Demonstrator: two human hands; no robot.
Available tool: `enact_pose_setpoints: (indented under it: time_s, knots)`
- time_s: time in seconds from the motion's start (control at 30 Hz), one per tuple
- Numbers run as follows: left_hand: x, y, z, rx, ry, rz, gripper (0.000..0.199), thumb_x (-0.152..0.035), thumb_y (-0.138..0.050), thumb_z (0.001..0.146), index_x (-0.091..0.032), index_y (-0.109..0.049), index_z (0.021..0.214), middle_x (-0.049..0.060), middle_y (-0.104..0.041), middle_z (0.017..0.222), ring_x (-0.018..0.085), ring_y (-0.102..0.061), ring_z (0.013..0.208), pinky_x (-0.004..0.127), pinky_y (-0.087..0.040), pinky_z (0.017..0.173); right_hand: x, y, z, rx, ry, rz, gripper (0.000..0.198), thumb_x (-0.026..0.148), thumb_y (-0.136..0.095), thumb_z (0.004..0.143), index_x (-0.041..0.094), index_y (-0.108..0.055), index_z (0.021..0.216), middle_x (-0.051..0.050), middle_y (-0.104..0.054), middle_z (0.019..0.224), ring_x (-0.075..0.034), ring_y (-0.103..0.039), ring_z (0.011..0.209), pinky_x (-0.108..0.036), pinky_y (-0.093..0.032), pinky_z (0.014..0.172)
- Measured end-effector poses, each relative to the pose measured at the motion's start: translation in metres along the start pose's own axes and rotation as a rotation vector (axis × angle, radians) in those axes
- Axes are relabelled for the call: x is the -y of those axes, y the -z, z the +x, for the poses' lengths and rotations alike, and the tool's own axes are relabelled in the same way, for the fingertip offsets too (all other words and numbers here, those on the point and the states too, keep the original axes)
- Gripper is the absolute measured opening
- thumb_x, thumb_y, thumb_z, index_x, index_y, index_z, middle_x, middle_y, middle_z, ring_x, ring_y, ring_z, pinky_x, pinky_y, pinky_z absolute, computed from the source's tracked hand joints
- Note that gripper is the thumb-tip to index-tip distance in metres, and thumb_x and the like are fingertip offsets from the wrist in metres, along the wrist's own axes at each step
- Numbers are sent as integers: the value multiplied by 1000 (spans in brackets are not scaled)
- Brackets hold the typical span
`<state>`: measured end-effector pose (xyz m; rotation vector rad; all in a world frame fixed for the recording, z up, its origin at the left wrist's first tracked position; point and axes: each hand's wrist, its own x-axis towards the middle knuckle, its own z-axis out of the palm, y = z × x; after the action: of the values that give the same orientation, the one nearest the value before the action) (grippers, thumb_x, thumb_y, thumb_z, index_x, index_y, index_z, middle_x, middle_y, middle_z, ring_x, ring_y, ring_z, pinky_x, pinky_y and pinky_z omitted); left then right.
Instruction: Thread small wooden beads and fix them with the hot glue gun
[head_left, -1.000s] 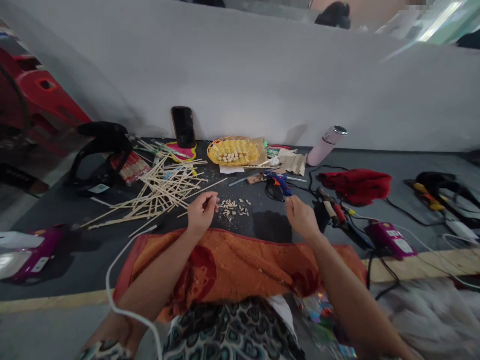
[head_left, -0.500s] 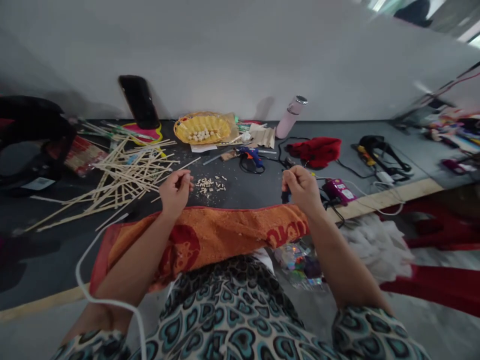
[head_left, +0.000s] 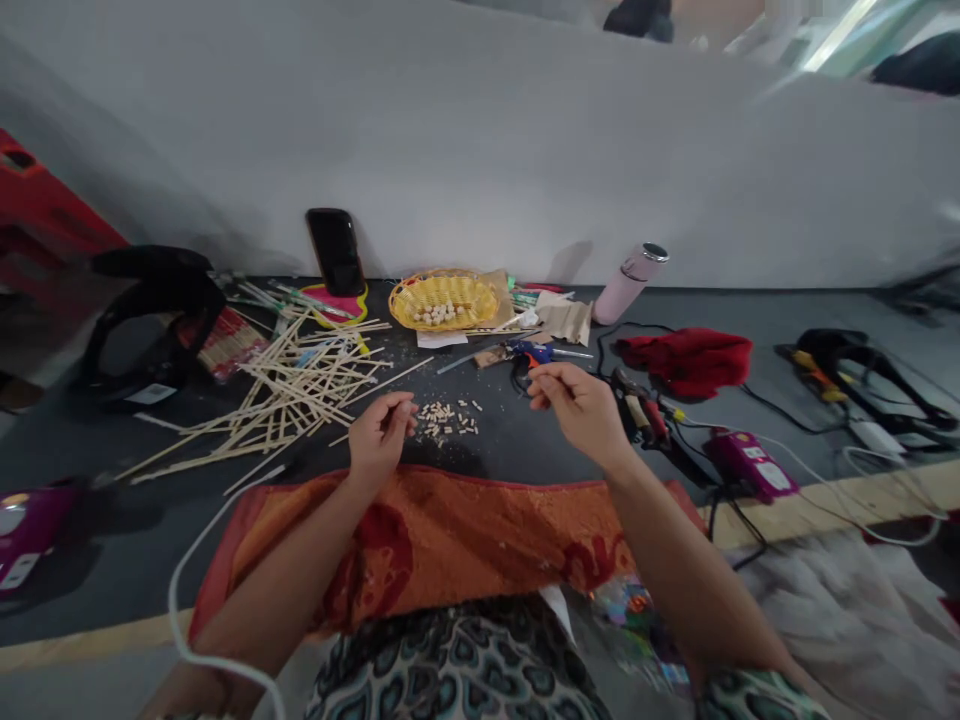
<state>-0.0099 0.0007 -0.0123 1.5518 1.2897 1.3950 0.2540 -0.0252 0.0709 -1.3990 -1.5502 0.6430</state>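
Observation:
My left hand [head_left: 381,435] is closed in a pinch, just left of a scatter of small cut stick pieces [head_left: 448,418] on the dark table. What its fingers hold, if anything, cannot be made out. My right hand [head_left: 576,408] is also pinched, raised in front of a blue glue gun [head_left: 531,350]; anything between its fingertips is too small to tell. Cutting pliers [head_left: 646,410] lie to its right. Beyond the left hand is a heap of thin wooden sticks [head_left: 300,385]. An orange towel [head_left: 472,545] lies along the table edge under my forearms.
A yellow basket [head_left: 403,312] with small pale pieces sits at the back. Near it are a leaning phone [head_left: 335,252] and a pink bottle [head_left: 630,285]. Rightward lie a red cloth [head_left: 694,360], a purple box [head_left: 752,464] with cords, and a black stand [head_left: 881,375].
The camera view has shifted, so the table sits lower in the picture. My right hand has moved from beside the pliers leftward to near the glue gun. The left hand stays beside the cut pieces.

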Motion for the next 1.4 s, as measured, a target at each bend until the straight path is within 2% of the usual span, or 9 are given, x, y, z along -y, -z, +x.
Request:
enact_pose_setpoints:
  time_s: [0.2, 0.33, 0.57, 0.73, 0.9, 1.03, 1.17, 1.3, 1.4]
  knots:
    - [-2, 1, 2, -12, 16, 45, 22, -32, -51, 85, -18, -62, 98, 3, -66, 78, 11, -60, 58, 23, -51, 55, -36, -57, 0, 30, 0, -89, 25, 39, -47, 89, 19, -56, 78, 2, -56, 65, -9, -52, 54, -20, -38, 53]
    - [2, -1, -1, 10, 23, 98, 22, -33, -53, 84, -17, -62, 98, 3, -66, 78, 11, -60, 57, 23, -51, 55, -55, -71, -10, 1, 16, -216, 33, 39, -38, 92, 20, -49, 68, 3, -44, 57, -10, -41, 52, -22, -30, 53]
    - [1, -1, -3, 27, 6, 157, 23, -31, -54, 83, -18, -63, 99, 3, -67, 79, 12, -61, 59, 24, -52, 58, -57, -66, -12, -56, -11, -214, 41, 42, -38, 92, 20, -37, 57, 4, -33, 52, -9, -34, 49, -23, -25, 50]
    - [-2, -1, -1, 23, 20, 135, 22, -31, -54, 83, -19, -63, 98, 3, -67, 78, 12, -61, 59, 24, -52, 57, -62, -50, -5, -120, -38, -165, 30, 38, -30, 95, 21, -40, 72, 3, -44, 60, -11, -42, 54, -23, -31, 52]
    - [1, -1, -2, 61, 52, 97, 20, -31, -54, 83, -20, -64, 98, 3, -68, 80, 13, -62, 60, 25, -53, 57, -72, -34, 4, -201, -62, -185, 20, 32, -37, 92, 20, -46, 79, 0, -54, 70, -13, -51, 62, -24, -39, 61]
    - [4, -1, -4, 83, 67, 98, 20, -31, -54, 83, -21, -64, 98, 3, -68, 80, 13, -62, 60, 25, -53, 56, -78, -36, 6, -83, -115, -171, 15, 30, -45, 87, 20, -56, 90, -1, -61, 71, -14, -57, 62, -24, -44, 63]
    - [5, 0, -4, 92, 66, 110, 20, -32, -54, 83, -22, -64, 98, 3, -68, 81, 14, -62, 61, 25, -53, 57, -85, -42, 6, 39, -67, -226, 24, 25, -51, 84, 23, -61, 105, -4, -69, 91, -18, -63, 83, -31, -49, 76]
    - [5, 1, -4, 82, 76, 116, 20, -32, -54, 83, -22, -64, 97, 3, -68, 82, 14, -63, 62, 25, -53, 57, -93, -43, 5, 156, 8, -338, 39, 19, -59, 78, 27, -58, 115, -4, -65, 111, -22, -55, 101, -36, -49, 81]
    - [6, 2, -3, 78, 76, 112, 20, -32, -54, 84, -22, -64, 98, 3, -68, 82, 13, -63, 62, 25, -53, 58, -98, -40, 5, 189, 2, -379, 46, 18, -61, 76, 26, -54, 121, -6, -61, 117, -21, -56, 96, -38, -48, 83]
